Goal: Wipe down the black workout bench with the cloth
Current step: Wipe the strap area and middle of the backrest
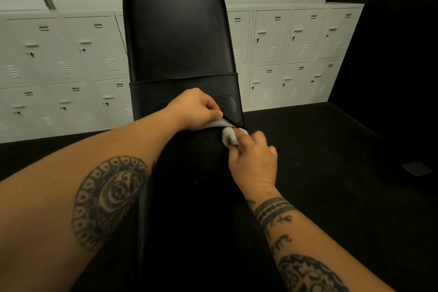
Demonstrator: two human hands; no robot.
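Observation:
The black workout bench fills the middle of the view, its padded backrest raised and its dark seat running toward me. A light grey cloth sits at the gap between backrest and seat, on the right side. My left hand pinches the lower flap of the backrest cover and the cloth's upper edge. My right hand grips the bunched end of the cloth against the seat edge.
White lockers line the wall behind the bench on both sides. The floor is black. A small flat dark object lies on the floor at the right. A dark wall stands at far right.

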